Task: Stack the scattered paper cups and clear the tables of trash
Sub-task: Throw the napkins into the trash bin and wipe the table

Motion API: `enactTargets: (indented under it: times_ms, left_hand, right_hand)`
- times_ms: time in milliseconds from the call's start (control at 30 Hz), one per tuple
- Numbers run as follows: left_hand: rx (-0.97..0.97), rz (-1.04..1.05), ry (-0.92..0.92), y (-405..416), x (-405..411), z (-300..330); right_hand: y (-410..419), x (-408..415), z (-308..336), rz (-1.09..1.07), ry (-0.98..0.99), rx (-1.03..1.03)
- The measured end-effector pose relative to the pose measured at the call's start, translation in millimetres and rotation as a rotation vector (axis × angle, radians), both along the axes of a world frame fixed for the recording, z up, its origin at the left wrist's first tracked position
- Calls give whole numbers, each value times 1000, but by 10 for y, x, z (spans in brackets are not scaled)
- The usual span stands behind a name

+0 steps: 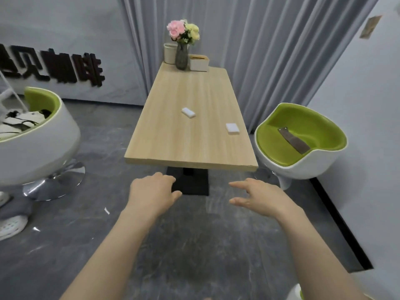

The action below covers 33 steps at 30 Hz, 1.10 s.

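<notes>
Left chair (41, 135): white shell with a green lining, left of the tabletop; a light bag with dark straps (23, 121) lies in its seat.
Shoe (10, 227): a white one on the grey floor at the far left edge, below that chair.
Left hand (152, 192): empty, fingers loosely curled, held out over the floor just short of the tabletop's near edge.
Tabletop (173, 135): light wood, long, running away toward the grey curtain on a black pedestal base (190, 182).
White container (170, 53): at the far end, just left of the vase.
Vase (181, 56): dark, upright at the far end, holding pink and yellow flowers (183, 31).
Tissue box (199, 62): white with a tan top, just right of the vase.
First white packet (188, 112): small and flat, lying near the middle of the tabletop.
Second white packet (232, 128): similar, close to the right edge, apart from the first.
Paper cups: not visible in this view.
Right hand (256, 197): empty, fingers spread and released, over the floor near the tabletop's near right corner.
Right chair (300, 144): white and green, right of the tabletop, with a flat brown strip (293, 140) lying across its seat.
</notes>
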<state>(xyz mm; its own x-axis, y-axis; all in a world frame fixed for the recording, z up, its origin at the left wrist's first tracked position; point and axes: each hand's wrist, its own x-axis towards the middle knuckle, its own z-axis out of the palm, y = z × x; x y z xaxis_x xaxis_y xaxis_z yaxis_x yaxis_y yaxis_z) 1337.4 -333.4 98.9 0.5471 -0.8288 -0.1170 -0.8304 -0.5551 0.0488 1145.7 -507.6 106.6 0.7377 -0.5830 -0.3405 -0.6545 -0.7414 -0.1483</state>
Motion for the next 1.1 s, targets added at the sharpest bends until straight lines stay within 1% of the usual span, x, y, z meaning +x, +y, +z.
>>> enactTargets:
  times_ms: [167, 367, 533, 667, 800, 933, 1033, 1100]
  left_hand:
    - [1, -23, 55, -755, 652, -173]
    - [18, 8, 65, -1778, 1384, -406]
    - [45, 49, 81, -2547, 1897, -496]
    - [72, 68, 115, -2937, 2202, -598]
    - [115, 46, 129, -3232, 2481, -704]
    - [186, 4, 144, -3486, 2770, -796]
    - [211, -36, 155, -3691, 3003, -895]
    - [212, -64, 164, -3845, 3177, -984]
  right_hand:
    - [-709, 591, -189, -58, -22, 35]
    - [-1831, 1347, -563, -85, -67, 0]
    - [-2747, 1894, -955, -100, -24, -84]
    - [-3351, 2211, -1286, -86, 52, -151]
    - [-3784, 2452, -1574, -82, 105, -164]
    - [-4006, 2569, -1791, -167, 149, -66]
    - [-4059, 2630, -1888, -213, 122, -26]
    - [-4069, 2665, -1921, -240, 85, -44]
